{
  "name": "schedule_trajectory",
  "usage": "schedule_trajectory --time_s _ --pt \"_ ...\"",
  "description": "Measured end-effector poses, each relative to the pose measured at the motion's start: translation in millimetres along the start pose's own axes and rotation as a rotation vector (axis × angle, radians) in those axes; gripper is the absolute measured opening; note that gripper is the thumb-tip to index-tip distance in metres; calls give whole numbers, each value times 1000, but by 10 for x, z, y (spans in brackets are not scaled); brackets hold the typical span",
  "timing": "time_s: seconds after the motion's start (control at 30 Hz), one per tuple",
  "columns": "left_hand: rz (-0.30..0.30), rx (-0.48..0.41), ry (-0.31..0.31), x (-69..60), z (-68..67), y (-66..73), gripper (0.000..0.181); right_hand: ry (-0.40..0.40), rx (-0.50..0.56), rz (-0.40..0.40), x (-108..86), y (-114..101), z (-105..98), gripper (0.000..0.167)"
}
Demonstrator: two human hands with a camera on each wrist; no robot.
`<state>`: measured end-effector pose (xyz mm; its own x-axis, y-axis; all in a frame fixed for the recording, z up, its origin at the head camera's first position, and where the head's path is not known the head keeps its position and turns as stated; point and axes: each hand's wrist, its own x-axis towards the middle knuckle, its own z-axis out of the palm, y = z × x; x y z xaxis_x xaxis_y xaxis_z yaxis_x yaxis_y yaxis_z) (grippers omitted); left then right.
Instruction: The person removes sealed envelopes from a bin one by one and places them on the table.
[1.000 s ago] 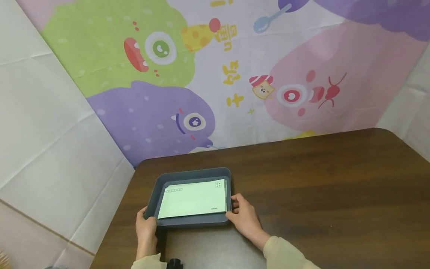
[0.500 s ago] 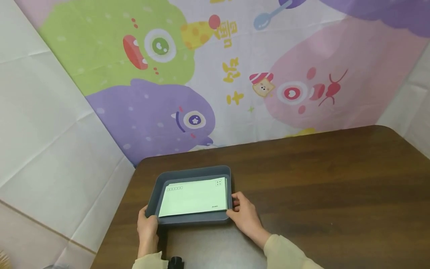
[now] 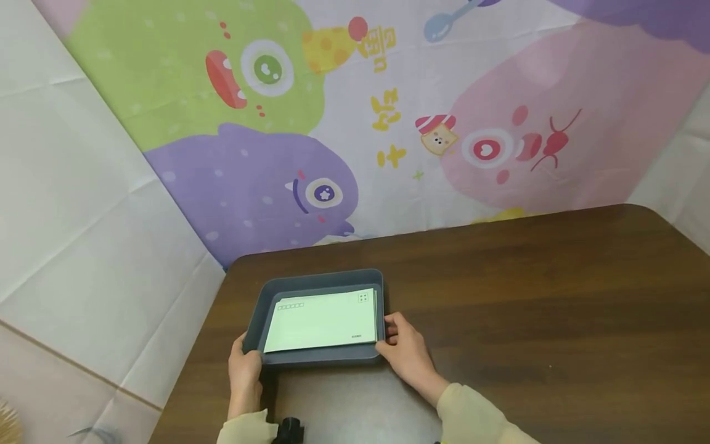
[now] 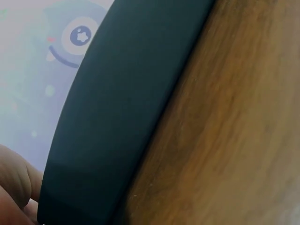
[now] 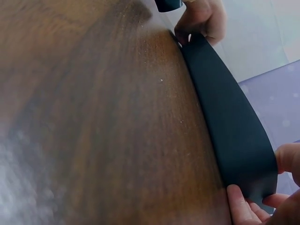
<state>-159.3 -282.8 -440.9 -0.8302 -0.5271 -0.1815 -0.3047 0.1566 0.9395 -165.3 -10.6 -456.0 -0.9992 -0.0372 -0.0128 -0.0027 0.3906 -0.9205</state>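
Note:
A dark grey-blue rectangular tray [image 3: 322, 356] sits at the left part of the brown wooden table, with a small stack of pale envelopes [image 3: 322, 324] lying in it. My left hand [image 3: 244, 376] grips the tray's near left corner, thumb on the rim. At the near right corner, my right hand [image 3: 409, 353] holds the wall between thumb and fingers. The left wrist view shows the tray's outer side [image 4: 108, 112] close up, with part of the left hand [image 4: 16, 183] at its edge. In the right wrist view, fingertips [image 5: 239, 199] touch the tray's lower edge.
The wooden table [image 3: 532, 308] stretches to the right of the tray. Behind it hangs a cartoon-printed cloth [image 3: 410, 209], and a white sheet [image 3: 100, 246] hangs at the left. A black device [image 3: 289, 430] is by the left sleeve.
The head view has tipped slightly downward, so the scene sits a little higher in the picture. Both hands keep their hold on the tray, with no clear movement across the table.

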Motion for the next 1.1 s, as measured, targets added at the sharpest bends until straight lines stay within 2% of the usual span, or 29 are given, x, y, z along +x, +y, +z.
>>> schedule_trajectory --time_s 0.13,0.47,0.77,0.83,0.97,1.07,1.1 --pt "-7 -3 -31 30 -27 -18 63 0 1 2 -1 2 -10 44" --pt "-27 41 -58 18 -99 -4 62 -17 -2 8 -56 -7 -58 45" --pt "-40 98 -51 19 -133 3 60 -44 22 21 -136 -2 -112 44" --pt "-37 117 -43 62 -133 -46 60 -47 25 22 -157 -4 -125 44" --pt "-20 149 -16 277 -117 -291 59 -50 26 19 -184 -6 -143 45" --pt "-13 163 -16 325 -104 -340 59 -51 24 20 -195 -2 -154 45" --pt "-17 161 -25 296 -107 -302 59 -51 22 20 -199 0 -157 45"
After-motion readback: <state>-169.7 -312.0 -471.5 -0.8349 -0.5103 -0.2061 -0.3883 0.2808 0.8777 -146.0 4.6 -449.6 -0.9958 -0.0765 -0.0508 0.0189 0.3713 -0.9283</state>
